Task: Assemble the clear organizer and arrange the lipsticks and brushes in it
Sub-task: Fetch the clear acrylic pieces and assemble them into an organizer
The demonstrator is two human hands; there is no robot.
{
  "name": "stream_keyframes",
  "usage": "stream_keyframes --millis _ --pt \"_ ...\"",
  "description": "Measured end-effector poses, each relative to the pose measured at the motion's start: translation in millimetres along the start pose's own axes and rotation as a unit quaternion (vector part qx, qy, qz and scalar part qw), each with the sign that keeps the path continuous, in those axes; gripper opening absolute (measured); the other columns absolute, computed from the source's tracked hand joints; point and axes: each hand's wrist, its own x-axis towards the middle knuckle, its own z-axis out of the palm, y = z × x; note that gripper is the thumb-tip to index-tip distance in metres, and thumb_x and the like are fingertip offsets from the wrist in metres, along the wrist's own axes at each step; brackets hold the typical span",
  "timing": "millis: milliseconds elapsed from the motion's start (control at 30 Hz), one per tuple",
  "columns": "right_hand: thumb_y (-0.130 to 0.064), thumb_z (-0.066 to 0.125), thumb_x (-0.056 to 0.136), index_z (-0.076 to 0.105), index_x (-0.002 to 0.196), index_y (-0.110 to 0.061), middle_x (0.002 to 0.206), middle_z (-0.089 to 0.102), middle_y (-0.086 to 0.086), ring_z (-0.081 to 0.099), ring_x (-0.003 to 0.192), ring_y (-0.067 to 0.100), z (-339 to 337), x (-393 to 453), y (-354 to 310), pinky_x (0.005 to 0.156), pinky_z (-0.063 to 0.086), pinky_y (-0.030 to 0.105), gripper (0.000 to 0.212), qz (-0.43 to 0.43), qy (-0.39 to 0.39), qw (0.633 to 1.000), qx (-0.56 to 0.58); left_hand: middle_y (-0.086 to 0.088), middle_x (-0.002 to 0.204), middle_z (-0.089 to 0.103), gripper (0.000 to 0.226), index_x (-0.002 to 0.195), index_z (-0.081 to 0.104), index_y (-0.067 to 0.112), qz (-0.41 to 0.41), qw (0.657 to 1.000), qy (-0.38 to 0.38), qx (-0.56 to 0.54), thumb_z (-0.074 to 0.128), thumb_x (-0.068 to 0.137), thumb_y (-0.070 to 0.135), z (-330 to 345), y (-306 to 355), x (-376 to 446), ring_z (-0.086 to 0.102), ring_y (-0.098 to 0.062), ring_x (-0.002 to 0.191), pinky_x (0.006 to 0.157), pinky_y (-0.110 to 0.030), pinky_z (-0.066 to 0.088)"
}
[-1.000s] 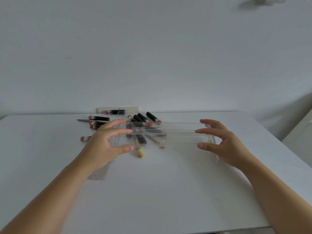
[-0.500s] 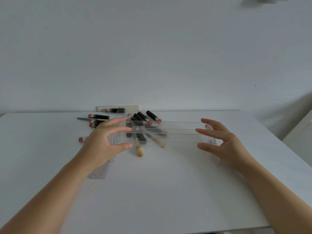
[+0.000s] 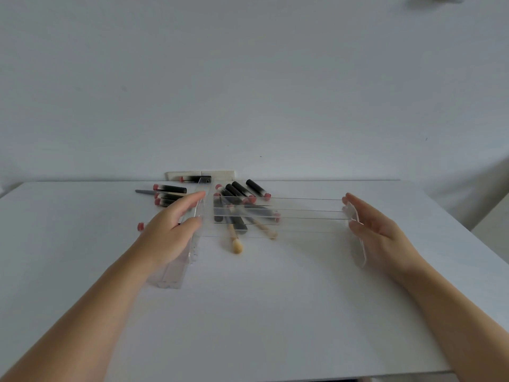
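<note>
Clear acrylic organizer sits mid-table, long dividers spanning two end panels. Left hand flat-fingered against left end panel; right hand likewise spread on right end panel, likely squeezing joints together. Black red-capped lipsticks and wooden-handled brushes lie loose behind and beneath.

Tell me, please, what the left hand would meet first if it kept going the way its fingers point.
The left hand points away and slightly right along the clear end panel it touches. Straight on, it would probably meet the lipsticks by the wall, though depth is unclear.
</note>
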Motion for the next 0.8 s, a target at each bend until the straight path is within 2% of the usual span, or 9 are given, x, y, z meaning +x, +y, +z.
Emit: stream_keyframes --millis 133,267,300,367,400,467,600,700,800 --pt "-0.004 0.054 0.102 0.041 0.148 -0.036 0.148 0.049 -0.018 0.04 0.135 -0.012 -1 0 3 0.114 0.027 0.02 0.057 0.014 -0.005 1.0 0.008 0.03 0.147 0.045 0.054 0.146 0.044 0.047 -0.003 0.999 -0.007 0.032 0.055 0.099 0.024 -1 -1 -2 0.038 0.009 0.136 0.095 -0.011 0.028" --pt "-0.004 0.054 0.102 0.038 0.152 -0.033 0.151 0.048 -0.016 0.04 0.137 -0.009 -1 2 7 0.118 0.025 0.024 0.061 0.026 -0.003 1.0 -0.014 0.033 0.148 0.043 0.055 0.146 0.043 0.049 -0.006 1.0 -0.012 0.023 0.054 0.099 0.024 -2 1 -3 0.037 0.012 0.134 0.095 -0.012 0.028" --pt "-0.004 0.054 0.102 0.037 0.153 -0.033 0.151 0.048 -0.017 0.04 0.136 -0.011 -1 3 8 0.117 0.025 0.024 0.061 0.026 -0.004 0.999 -0.022 0.035 0.148 0.042 0.056 0.145 0.042 0.052 -0.008 1.0 -0.014 0.019 0.054 0.098 0.025 -2 1 -3 0.043 0.012 0.127 0.096 -0.015 0.03" --pt "-0.007 0.054 0.102 0.036 0.153 -0.036 0.15 0.048 -0.019 0.041 0.134 -0.014 -2 3 10 0.113 0.027 0.021 0.062 0.024 -0.008 0.999 -0.034 0.039 0.145 0.042 0.058 0.142 0.041 0.058 -0.018 0.999 -0.024 0.014 0.055 0.097 0.026 -2 0 -4 0.056 0.009 0.086 0.089 -0.018 0.036" --pt "-0.009 0.054 0.103 0.036 0.153 -0.038 0.15 0.048 -0.019 0.042 0.132 -0.016 -2 3 10 0.111 0.029 0.021 0.061 0.023 -0.009 0.999 -0.039 0.041 0.143 0.043 0.059 0.141 0.04 0.061 -0.022 0.999 -0.031 0.014 0.055 0.095 0.028 -3 0 -5 0.052 0.002 0.071 0.083 -0.018 0.037" --pt "-0.012 0.054 0.102 0.036 0.153 -0.041 0.15 0.048 -0.02 0.042 0.132 -0.016 -1 3 11 0.109 0.031 0.02 0.061 0.021 -0.003 0.999 -0.043 0.043 0.143 0.042 0.06 0.141 0.038 0.063 -0.02 0.999 -0.046 0.013 0.054 0.092 0.033 -4 0 -4 0.047 -0.004 0.083 0.079 -0.013 0.035" --pt "-0.023 0.055 0.094 0.04 0.147 -0.047 0.147 0.05 -0.023 0.046 0.133 -0.008 0 4 13 0.113 0.034 0.03 0.06 0.016 0.01 0.999 -0.036 0.037 0.151 0.037 0.06 0.145 0.039 0.057 -0.015 0.998 -0.055 -0.001 0.055 0.098 0.024 -5 -1 -1 0.035 0.008 0.138 0.106 -0.02 0.026" --pt "-0.015 0.054 0.098 0.039 0.151 -0.042 0.149 0.051 -0.017 0.054 0.125 -0.007 0 4 13 0.106 0.041 0.03 0.061 0.012 0.016 0.999 -0.038 0.038 0.151 0.037 0.059 0.144 0.039 0.057 -0.014 0.998 -0.065 -0.006 0.054 0.099 0.022 -5 0 -2 0.025 0.011 0.144 0.107 -0.02 0.023" --pt "-0.014 0.058 0.097 0.041 0.145 -0.05 0.149 0.053 -0.005 0.052 0.132 0.002 1 1 10 0.109 0.041 0.033 0.062 0.007 0.018 1.0 -0.019 0.039 0.148 0.04 0.058 0.141 0.042 0.06 -0.019 0.997 -0.069 -0.031 0.057 0.092 0.03 -5 1 -2 0.026 0.013 0.143 0.11 -0.022 0.024"
